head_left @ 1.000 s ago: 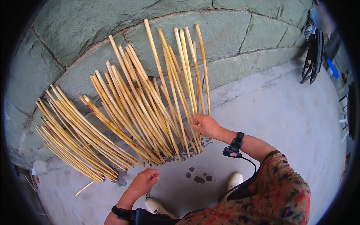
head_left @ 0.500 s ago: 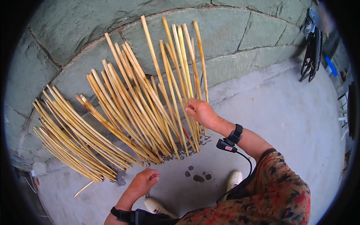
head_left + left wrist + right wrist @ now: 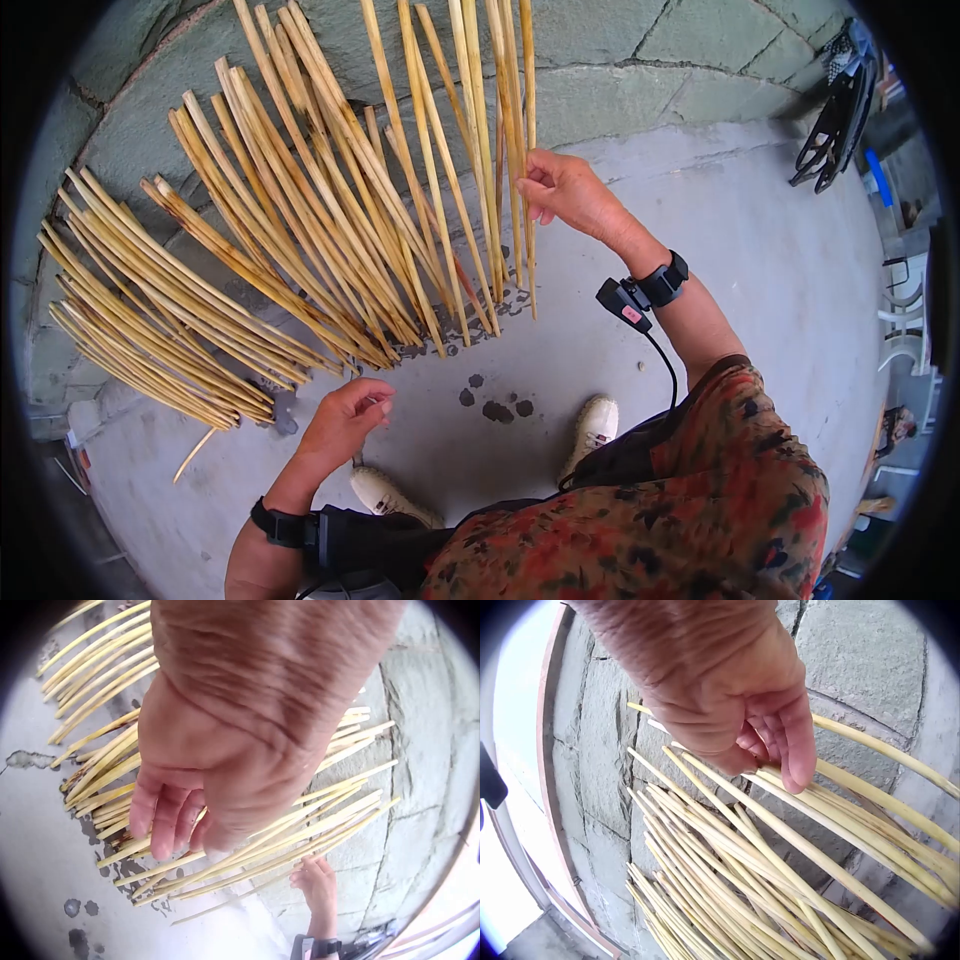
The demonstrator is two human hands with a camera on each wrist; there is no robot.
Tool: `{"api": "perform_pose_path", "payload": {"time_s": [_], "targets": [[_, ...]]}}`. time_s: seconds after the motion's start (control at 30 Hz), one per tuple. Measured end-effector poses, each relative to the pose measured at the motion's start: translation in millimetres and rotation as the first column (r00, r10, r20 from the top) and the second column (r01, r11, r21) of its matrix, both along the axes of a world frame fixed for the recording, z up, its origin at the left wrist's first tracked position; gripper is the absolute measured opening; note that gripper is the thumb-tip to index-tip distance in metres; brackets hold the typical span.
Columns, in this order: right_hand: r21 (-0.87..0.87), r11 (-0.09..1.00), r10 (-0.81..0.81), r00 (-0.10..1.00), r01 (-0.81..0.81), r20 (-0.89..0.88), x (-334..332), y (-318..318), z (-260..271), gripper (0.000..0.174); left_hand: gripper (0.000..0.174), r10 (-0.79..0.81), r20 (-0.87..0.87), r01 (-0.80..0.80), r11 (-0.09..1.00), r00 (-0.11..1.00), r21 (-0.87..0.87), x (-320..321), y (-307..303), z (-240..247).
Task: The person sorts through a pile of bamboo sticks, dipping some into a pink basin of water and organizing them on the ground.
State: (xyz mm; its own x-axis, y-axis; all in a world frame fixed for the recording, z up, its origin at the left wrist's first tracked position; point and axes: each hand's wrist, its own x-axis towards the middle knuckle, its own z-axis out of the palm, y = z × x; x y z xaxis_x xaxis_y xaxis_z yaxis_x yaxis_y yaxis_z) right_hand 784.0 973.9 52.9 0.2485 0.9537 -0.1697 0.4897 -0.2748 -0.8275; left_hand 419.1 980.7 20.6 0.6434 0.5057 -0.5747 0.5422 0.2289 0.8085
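Many long, pale yellow wooden sticks (image 3: pixel 330 190) stand in a slanting row against a stone wall, their lower ends on the concrete floor. At the right end of the row, my right hand (image 3: pixel 575 195) pinches one stick (image 3: pixel 532 270) between thumb and curled fingers. The lower end of that stick hangs below the hand, beside the others. In the right wrist view, the thumb and fingertips meet over the sticks there, and the hand hides part of them. My left hand (image 3: pixel 345 425) hovers in front of the row's lower ends, loosely curled and holding nothing.
The green-grey stone wall (image 3: pixel 610 95) curves behind the sticks. Dark wet spots (image 3: pixel 497 411) mark the floor before my feet. A short stick piece (image 3: pixel 192 455) lies at the left. A folded black metal frame (image 3: pixel 838 125) leans at the far right.
My right hand has moved up and to the right along the end of the row. The head view has tilted down, so the sticks sit higher in it. My left hand stays loosely curled.
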Motion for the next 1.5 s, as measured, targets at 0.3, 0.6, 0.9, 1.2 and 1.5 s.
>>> {"api": "perform_pose_path", "payload": {"time_s": [0.3,0.6,0.9,1.2,1.5], "targets": [[0.058,0.996,0.068,0.997,-0.07,0.025,-3.6,-3.2,-28.9,0.017,0.028,0.054,0.271,-0.069,0.996,0.961,0.048,135.5,41.9,25.8],[0.162,0.987,0.029,0.999,-0.026,-0.02,-1.9,-14.5,-26.6,0.017,0.037,0.167,0.255,-0.261,0.879,0.952,0.399,231.9,69.3,5.8],[0.165,0.986,0.038,0.999,-0.035,-0.013,-2.5,-15.6,-35.9,0.016,0.014,0.281,0.258,-0.363,0.858,0.924,0.364,239.0,77.2,-6.0],[0.266,0.959,0.063,0.991,-0.094,0.122,-3.4,-16.2,-40.9,0.018,0.009,0.217,0.379,-0.328,0.909,0.9,0.259,213.3,75.4,-6.3],[0.336,0.905,0.159,0.941,-0.259,0.298,-26.4,-11.5,-30.5,0.018,0.01,0.144,0.513,-0.212,0.974,0.846,0.076,180.4,72.5,1.2]]}}
